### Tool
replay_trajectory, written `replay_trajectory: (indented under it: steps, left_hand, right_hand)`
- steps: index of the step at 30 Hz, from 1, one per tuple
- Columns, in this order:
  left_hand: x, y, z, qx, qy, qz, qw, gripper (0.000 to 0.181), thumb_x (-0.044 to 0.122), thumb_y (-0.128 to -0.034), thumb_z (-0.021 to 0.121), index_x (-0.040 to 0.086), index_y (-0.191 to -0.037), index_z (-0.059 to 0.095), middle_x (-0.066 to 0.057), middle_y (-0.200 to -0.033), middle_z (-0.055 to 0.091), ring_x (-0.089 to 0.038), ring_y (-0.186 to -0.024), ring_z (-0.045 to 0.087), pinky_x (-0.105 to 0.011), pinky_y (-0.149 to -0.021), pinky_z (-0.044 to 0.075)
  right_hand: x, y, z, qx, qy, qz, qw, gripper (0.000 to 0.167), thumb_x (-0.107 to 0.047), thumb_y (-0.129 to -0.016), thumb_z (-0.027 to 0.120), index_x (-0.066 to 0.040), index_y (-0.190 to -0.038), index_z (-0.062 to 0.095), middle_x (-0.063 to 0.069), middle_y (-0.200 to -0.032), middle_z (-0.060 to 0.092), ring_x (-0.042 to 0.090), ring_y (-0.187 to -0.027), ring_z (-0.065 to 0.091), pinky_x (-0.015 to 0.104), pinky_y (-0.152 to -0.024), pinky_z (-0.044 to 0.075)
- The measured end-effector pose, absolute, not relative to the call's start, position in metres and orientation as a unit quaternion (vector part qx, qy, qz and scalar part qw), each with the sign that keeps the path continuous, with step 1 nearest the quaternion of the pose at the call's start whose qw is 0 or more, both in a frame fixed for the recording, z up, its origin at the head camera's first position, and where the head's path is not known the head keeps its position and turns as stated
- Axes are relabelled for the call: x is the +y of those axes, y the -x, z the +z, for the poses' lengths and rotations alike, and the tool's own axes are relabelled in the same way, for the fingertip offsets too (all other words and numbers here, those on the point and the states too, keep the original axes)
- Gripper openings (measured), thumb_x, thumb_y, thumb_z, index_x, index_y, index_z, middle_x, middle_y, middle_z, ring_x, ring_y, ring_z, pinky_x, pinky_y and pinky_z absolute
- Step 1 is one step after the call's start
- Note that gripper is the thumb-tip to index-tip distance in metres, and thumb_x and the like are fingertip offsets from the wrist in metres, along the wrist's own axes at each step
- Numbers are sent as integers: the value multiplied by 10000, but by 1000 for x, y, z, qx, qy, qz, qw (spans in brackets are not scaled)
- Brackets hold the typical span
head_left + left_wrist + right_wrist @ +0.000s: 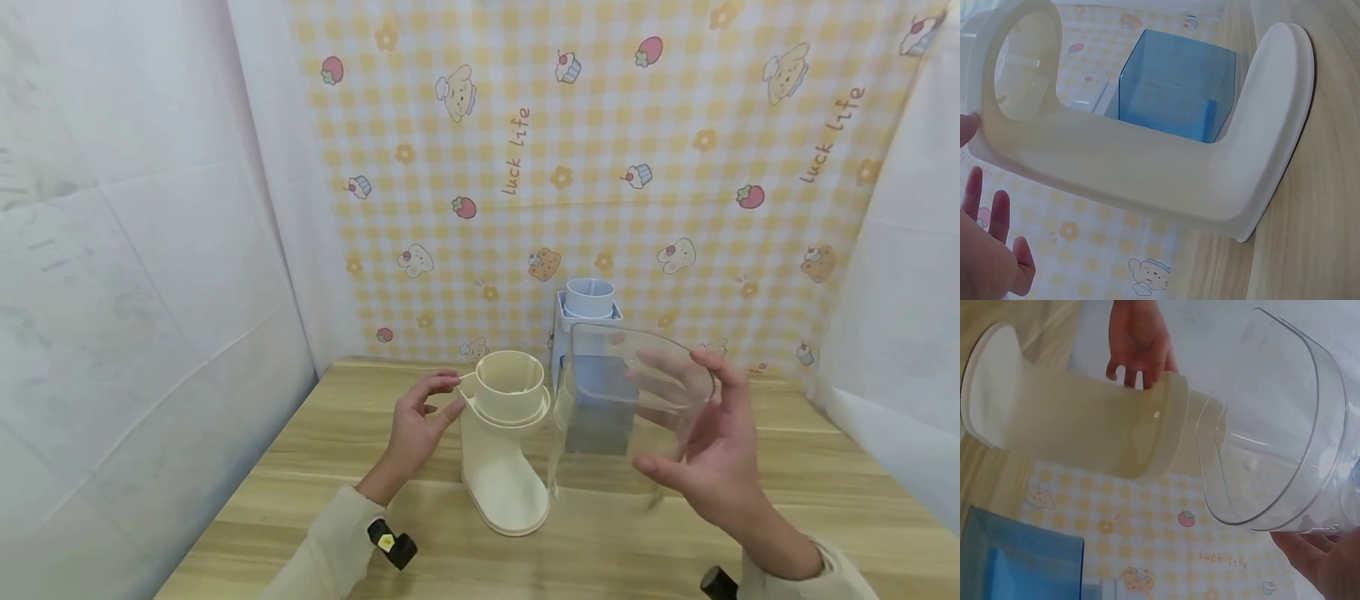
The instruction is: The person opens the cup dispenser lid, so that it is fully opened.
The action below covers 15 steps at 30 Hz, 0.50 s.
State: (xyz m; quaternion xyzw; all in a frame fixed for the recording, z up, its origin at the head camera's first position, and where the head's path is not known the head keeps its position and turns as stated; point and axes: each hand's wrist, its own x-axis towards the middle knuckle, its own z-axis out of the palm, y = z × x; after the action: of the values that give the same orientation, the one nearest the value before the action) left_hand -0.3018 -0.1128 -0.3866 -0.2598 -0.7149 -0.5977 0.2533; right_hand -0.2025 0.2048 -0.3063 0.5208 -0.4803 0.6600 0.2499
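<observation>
A cream plastic stand (495, 467) with a round collar on top and a wide rounded foot stands upright on the table. At its upper left corner, my left hand (416, 421) pinches the edge between thumb and fingers. In the left wrist view, several fingers of that hand (991, 244) hang off the stand. To the right of the stand, my right hand (723, 458) holds a clear plastic container (1266, 419) by its side, off the table. The container's open rim faces the collar in the right wrist view. Whether container and stand touch, I cannot tell.
Behind the clear container stands a pale blue stand (591, 300) with a similar round collar and a translucent blue bin (1172, 87). A yellow checked cloth (600, 125) hangs behind the wooden table (300, 475). White sheets (150, 250) hang at both sides.
</observation>
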Motion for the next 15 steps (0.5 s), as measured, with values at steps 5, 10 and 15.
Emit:
replay_trajectory:
  steps: [5, 10, 15]
  left_hand:
    - [-114, 303, -387, -714, 243, -604, 257, 194, 9, -838, 755, 15, -1028, 715, -175, -1260, 609, -298, -1133, 537, -434, -747, 360]
    - [-112, 304, -385, -712, 237, -599, 279, 180, 11, -831, 762, 9, -1009, 736, -182, -1253, 601, -347, -1199, 493, -455, -850, 323]
    - [-110, 299, -387, -744, 231, -560, 283, 287, 68, -833, 757, 48, -1119, 729, -135, -1277, 571, -361, -1232, 406, -611, -1008, 201]
  right_hand:
    - [201, 198, -309, -454, -521, 688, 222, 921, 173, -744, 763, 8, -1473, 225, 288, -1429, 451, 371, -1236, 562, 413, -914, 530]
    - [197, 199, -315, -460, -527, 676, 230, 934, 186, -710, 780, 28, -1456, 240, 293, -1410, 461, 370, -1251, 551, 399, -931, 516]
    - [196, 201, -323, -482, -522, 665, 231, 913, 142, -732, 792, 30, -1455, 246, 285, -1412, 468, 351, -1249, 558, 394, -920, 521]
